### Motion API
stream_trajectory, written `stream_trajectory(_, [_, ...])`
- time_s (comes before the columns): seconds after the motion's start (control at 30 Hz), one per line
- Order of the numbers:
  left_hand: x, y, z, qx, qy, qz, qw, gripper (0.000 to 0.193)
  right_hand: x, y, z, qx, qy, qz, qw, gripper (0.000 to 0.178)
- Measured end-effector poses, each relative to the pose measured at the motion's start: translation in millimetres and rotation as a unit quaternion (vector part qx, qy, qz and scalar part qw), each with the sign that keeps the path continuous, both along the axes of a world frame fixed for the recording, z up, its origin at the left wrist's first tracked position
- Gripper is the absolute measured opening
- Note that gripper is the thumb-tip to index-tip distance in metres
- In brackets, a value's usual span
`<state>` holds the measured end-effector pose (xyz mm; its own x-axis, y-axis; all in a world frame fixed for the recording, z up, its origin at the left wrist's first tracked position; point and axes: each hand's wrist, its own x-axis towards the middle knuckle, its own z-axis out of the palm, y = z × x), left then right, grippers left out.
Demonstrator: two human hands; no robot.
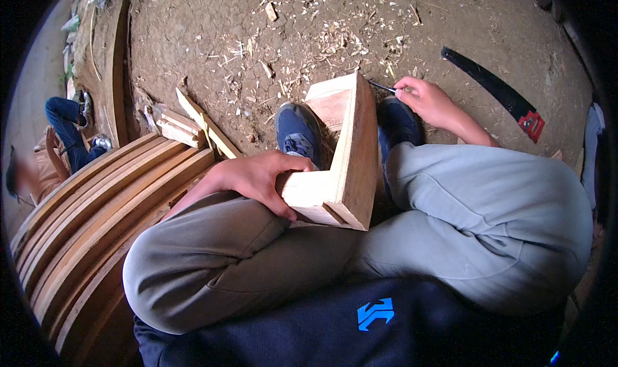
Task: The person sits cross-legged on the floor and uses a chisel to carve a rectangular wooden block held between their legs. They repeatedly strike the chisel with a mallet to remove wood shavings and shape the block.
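A U-shaped frame of pale wooden boards (pixel 358 158) stands between my shins, tilted, with its open side to the left. My left hand (pixel 261 180) is closed round the frame's near board, thumb below and fingers over the top. Beyond my right shoe, my right hand (pixel 425 100) pinches a thin dark rod (pixel 381 85). The rod's tip points left at the far corner of the frame; I cannot tell whether it touches. What kind of tool the rod is does not show clearly.
A handsaw with a black blade (pixel 492 84) and red handle lies on the dirt floor at right. Long boards (pixel 96 219) are stacked at left, beside some short offcuts (pixel 180 129). Wood chips (pixel 338 39) litter the ground ahead. Another person (pixel 64 135) sits at far left.
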<state>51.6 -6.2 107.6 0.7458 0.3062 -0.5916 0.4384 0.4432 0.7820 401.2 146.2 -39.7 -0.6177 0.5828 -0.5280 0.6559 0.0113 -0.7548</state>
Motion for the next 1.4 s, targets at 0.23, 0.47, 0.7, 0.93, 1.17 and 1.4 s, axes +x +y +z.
stream_trajectory(0.23, [-8.5, -14.3, -3.0, 0.095, -0.023, 0.127, 0.987, 0.066, -0.2, 13.4, 7.7, 0.018, 0.045, -0.021, 0.999, 0.026])
stream_trajectory(0.47, [-0.9, -3.3, -3.3, 0.073, -0.052, 0.214, 0.973, 0.064, 10.0, 41.4, 44.0, 0.066, -0.011, -0.047, 0.997, 0.028])
stream_trajectory(0.7, [-2.5, -14.6, -7.7, 0.094, -0.069, 0.179, 0.977, 0.059, -13.5, 56.2, 119.7, 0.152, -0.069, 0.055, 0.984, 0.036])
stream_trajectory(0.93, [11.5, 2.3, -5.2, 0.145, -0.093, 0.104, 0.980, 0.059, -31.9, 82.6, 205.5, 0.169, -0.224, 0.238, 0.930, 0.034])
stream_trajectory(1.17, [19.5, -5.6, -6.7, 0.148, -0.108, 0.078, 0.980, 0.063, -66.7, 69.0, 193.7, 0.178, -0.323, 0.341, 0.865, 0.039])
stream_trajectory(1.4, [18.4, -9.7, -8.4, 0.149, -0.100, 0.081, 0.980, 0.067, -80.7, 55.4, 176.2, 0.161, -0.260, 0.301, 0.903, 0.035])
